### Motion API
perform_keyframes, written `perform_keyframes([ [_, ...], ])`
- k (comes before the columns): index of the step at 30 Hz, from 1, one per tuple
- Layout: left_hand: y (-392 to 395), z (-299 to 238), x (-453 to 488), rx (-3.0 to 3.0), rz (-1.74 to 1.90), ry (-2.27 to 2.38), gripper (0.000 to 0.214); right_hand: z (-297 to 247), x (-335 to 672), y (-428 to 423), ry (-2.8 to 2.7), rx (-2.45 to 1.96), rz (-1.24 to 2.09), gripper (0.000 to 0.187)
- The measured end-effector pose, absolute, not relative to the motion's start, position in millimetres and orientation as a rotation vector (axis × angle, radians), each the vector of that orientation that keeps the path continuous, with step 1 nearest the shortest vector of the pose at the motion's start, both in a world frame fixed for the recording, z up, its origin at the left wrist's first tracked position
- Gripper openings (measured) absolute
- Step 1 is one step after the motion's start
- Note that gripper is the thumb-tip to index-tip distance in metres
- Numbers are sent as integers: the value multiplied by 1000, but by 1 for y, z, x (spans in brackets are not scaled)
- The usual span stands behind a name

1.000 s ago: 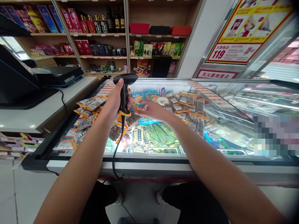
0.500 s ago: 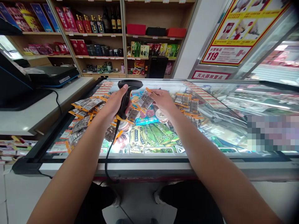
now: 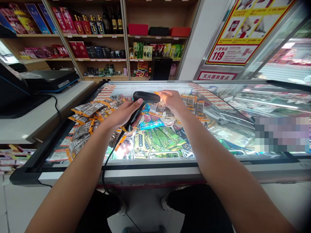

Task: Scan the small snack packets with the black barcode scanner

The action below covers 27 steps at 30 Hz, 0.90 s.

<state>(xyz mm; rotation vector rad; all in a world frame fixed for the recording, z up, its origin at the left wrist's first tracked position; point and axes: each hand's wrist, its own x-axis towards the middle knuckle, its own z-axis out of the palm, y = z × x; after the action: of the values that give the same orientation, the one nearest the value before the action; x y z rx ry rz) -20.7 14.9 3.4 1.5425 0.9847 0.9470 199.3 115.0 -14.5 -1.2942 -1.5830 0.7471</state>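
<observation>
Step, as judged: scanning. Present the packet (image 3: 155, 108) flat and steady beneath the head of the scanner (image 3: 146, 96) (glare could spoil a read; tilt slightly if so). Your left hand (image 3: 125, 113) wraps the scanner's handle, thumb on top; your right hand (image 3: 173, 101) pinches the packet's orange edge above the freezer (image 3: 155, 174), both reaching forward.

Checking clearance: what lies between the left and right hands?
The head view shows the black plastic scanner there; the left hand grips its handle, the right hand holds an orange-edged plastic packet.
</observation>
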Motion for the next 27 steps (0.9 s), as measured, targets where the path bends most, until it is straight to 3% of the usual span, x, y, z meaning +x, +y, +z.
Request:
perform_keyframes([
  [27,15,5,-22,1521,995,1011,56,-15,211,121,-1581,-1282,660,26],
])
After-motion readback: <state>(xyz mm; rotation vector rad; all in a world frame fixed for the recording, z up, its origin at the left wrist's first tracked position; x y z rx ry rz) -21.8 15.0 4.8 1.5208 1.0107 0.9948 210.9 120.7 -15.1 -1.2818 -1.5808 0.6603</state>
